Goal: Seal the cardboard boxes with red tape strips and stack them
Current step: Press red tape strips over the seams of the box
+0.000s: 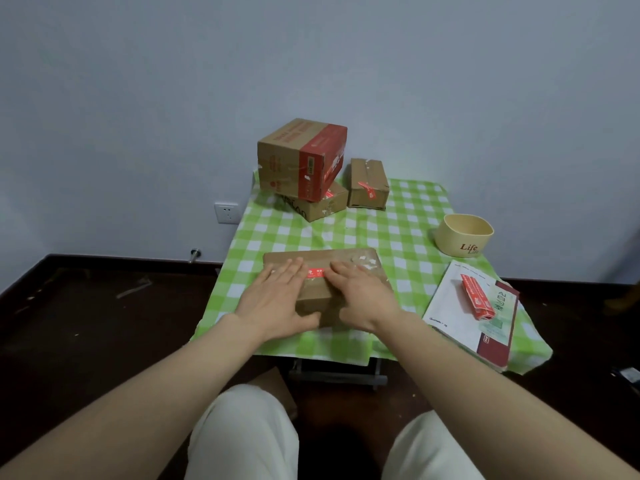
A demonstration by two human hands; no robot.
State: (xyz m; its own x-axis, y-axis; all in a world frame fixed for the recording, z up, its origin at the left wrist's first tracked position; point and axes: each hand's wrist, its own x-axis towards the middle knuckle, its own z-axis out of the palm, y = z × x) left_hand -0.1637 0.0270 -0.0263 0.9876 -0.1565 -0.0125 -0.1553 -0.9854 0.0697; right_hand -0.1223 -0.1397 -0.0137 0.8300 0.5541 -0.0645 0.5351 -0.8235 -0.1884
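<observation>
A flat cardboard box [346, 259] lies near the front of the table. A red tape strip [316, 272] runs across its top, showing between my hands. My left hand [277, 301] lies flat on the box's left part, fingers straight, covering one end of the strip. My right hand [363, 297] presses flat on the right part over the other end. At the back left, a large box with a red band [301, 159] sits on top of a flatter box [318, 207]. A small box [367, 183] bearing a red strip stands beside them.
The table carries a green checked cloth [398, 220]. A cream bowl [463, 235] marked "Life" stands at the right. A booklet [450, 306] at the front right holds a bundle of red tape strips [478, 301]. A wall socket [227, 213] is left of the table.
</observation>
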